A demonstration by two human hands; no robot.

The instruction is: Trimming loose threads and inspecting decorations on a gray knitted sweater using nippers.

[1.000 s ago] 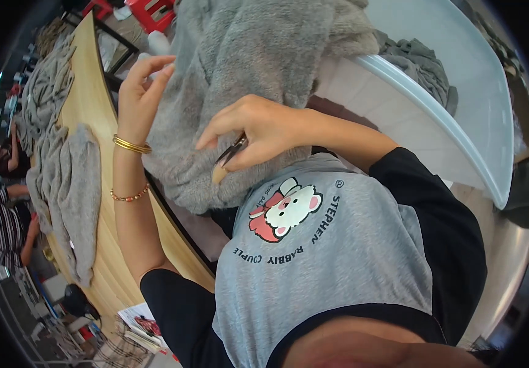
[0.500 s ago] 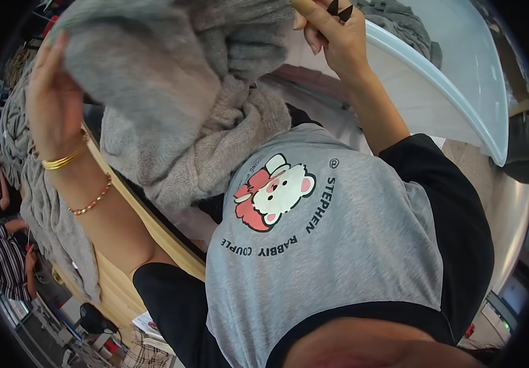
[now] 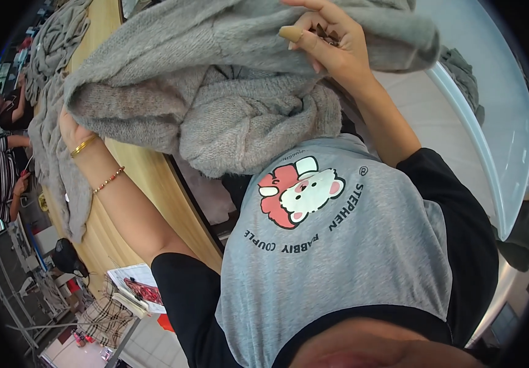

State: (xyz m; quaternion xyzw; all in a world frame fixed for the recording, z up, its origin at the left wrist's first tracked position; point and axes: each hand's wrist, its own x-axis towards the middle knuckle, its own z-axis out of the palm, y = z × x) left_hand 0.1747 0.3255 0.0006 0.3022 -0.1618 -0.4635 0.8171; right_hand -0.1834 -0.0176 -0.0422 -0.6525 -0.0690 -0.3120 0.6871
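A bulky grey fuzzy knit garment spreads across the upper middle, lifted in front of my chest and bunched in folds at its lower part. My left hand is at the garment's left edge, its fingers hidden under the knit, which is stretched out to it. My right hand is over the upper right of the garment. Its curled fingers hold a small pair of dark thread snips, the blade tips showing above the palm. One of its digits wears a yellowish finger cot.
A wooden table runs along my left, with more grey knit pieces and an open notebook on it. To my right curves a large pale plastic tub with grey knits inside. Co-workers are at far left.
The garment has opened out sideways, its upper part now stretching right, past my right hand. My left hand has gone from lying flat beside the cloth to under its left edge.
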